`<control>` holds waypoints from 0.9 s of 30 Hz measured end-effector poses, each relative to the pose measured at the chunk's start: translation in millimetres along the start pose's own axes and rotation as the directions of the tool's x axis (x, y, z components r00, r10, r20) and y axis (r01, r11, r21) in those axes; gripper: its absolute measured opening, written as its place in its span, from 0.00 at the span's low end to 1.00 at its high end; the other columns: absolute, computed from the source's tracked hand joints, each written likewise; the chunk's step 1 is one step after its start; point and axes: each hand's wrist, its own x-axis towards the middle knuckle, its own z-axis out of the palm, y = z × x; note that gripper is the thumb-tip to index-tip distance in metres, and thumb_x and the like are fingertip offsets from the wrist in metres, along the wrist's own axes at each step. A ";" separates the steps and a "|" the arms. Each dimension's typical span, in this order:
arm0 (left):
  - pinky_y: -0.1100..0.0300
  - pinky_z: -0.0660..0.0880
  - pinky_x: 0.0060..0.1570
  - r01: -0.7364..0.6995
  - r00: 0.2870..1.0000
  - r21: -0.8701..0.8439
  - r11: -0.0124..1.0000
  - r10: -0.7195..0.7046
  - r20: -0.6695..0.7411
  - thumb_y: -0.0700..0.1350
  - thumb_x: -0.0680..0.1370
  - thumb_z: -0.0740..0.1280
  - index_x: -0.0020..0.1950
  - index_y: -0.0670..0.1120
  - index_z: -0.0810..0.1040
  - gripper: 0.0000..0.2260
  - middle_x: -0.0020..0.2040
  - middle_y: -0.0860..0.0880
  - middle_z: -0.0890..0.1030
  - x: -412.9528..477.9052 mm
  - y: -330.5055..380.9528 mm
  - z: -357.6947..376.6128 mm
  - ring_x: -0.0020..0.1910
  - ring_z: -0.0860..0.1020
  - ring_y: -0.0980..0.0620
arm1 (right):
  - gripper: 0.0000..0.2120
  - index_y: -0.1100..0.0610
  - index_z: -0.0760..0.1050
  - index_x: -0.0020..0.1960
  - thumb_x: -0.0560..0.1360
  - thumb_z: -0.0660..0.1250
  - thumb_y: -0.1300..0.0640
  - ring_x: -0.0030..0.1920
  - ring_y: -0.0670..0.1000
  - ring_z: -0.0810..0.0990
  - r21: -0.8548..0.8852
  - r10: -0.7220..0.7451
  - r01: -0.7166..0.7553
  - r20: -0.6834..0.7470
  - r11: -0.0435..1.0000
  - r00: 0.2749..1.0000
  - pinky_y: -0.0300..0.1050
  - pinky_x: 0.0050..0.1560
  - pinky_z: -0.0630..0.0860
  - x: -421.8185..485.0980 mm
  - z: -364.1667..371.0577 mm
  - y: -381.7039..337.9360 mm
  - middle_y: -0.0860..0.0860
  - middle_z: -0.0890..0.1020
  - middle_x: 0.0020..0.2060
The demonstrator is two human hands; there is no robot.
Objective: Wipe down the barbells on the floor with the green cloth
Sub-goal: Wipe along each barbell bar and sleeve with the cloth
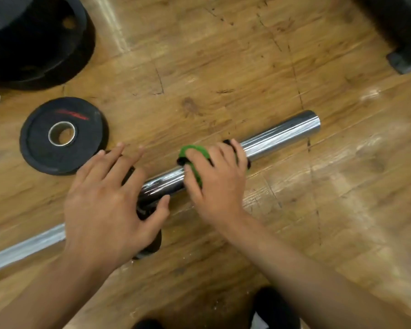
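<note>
Floor (223, 67): wood-pattern boards, scuffed, with glare streaks at the upper left and right.
Barbell (26, 248): lies on the floor and runs diagonally from the lower left edge up to the right; its thin grey shaft is at the left.
Stacked plates (40, 43): large black discs in the top left corner, partly cut off by the edge, well apart from the bar.
Small plate (63, 136): black, flat on the floor, with red lettering and a metal-lined hole; it sits just above the left hand's fingertips, beside the bar but off it.
Left hand (109, 203): wide, with fingers straight and spread; the palm lies over a black disc on the bar and the thumb reaches onto the chrome.
Black disc (152, 245): mostly hidden under the left hand; only its lower edge shows.
Green cloth (195, 153): bunched on top of the chrome sleeve, about mid-frame, with most of it under the right hand.
Right hand (220, 179): fingers curled over the green cloth, holding it down against the bar; a black part on the bar peeks out at the fingertips.
Sleeve (282, 136): thick polished chrome, bare from the right hand to its open end at the upper right.
Dark block (403, 32): top right corner; blurred, so I cannot tell what it is.
</note>
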 end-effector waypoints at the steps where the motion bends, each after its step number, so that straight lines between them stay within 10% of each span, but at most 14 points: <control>1: 0.39 0.66 0.74 -0.002 1.000 0.002 1.000 0.002 0.001 0.60 0.77 0.64 0.58 0.40 0.85 0.25 0.69 0.41 0.80 1.4 0.7 0.4 0.73 0.74 0.37 | 0.13 0.53 0.82 0.61 0.82 0.63 0.50 0.60 0.57 0.77 0.042 -0.108 0.105 0.064 0.994 0.992 0.58 0.76 0.62 -6.8 2.2 -12.9 0.53 0.82 0.53; 5: 0.42 0.65 0.75 -0.010 1.000 0.016 1.000 0.010 0.000 0.59 0.77 0.64 0.60 0.41 0.84 0.25 0.70 0.42 0.80 1.8 -1.3 -1.1 0.73 0.75 0.38 | 0.15 0.54 0.82 0.64 0.82 0.65 0.51 0.65 0.59 0.79 0.007 -0.310 0.310 0.067 0.951 0.948 0.56 0.79 0.60 1.1 -7.3 30.8 0.56 0.83 0.57; 13: 0.43 0.65 0.75 -0.004 0.999 0.048 0.999 0.007 -0.052 0.60 0.78 0.64 0.58 0.41 0.84 0.25 0.69 0.42 0.81 -0.9 13.8 4.8 0.72 0.75 0.38 | 0.11 0.57 0.83 0.52 0.77 0.63 0.55 0.58 0.61 0.79 -0.071 0.342 -0.361 -0.192 0.930 0.920 0.64 0.79 0.57 45.1 -33.4 93.7 0.58 0.82 0.46; 19: 0.39 0.64 0.76 0.001 1.000 0.083 0.997 0.001 -0.026 0.61 0.78 0.63 0.58 0.40 0.85 0.26 0.71 0.41 0.79 -28.9 28.4 0.9 0.73 0.74 0.35 | 0.15 0.55 0.81 0.61 0.83 0.61 0.49 0.51 0.57 0.79 -0.077 -0.228 0.237 0.112 0.968 0.967 0.54 0.77 0.63 -3.7 -30.8 43.6 0.54 0.81 0.46; 27: 0.42 0.58 0.78 -0.100 0.995 -0.061 0.993 0.100 0.005 0.62 0.78 0.63 0.70 0.41 0.80 0.30 0.79 0.38 0.68 -91.3 57.2 -1.8 0.79 0.65 0.37 | 0.16 0.58 0.79 0.53 0.79 0.58 0.48 0.51 0.62 0.79 -0.253 0.148 -0.134 0.035 0.958 0.988 0.55 0.77 0.60 3.5 -81.7 128.9 0.59 0.82 0.44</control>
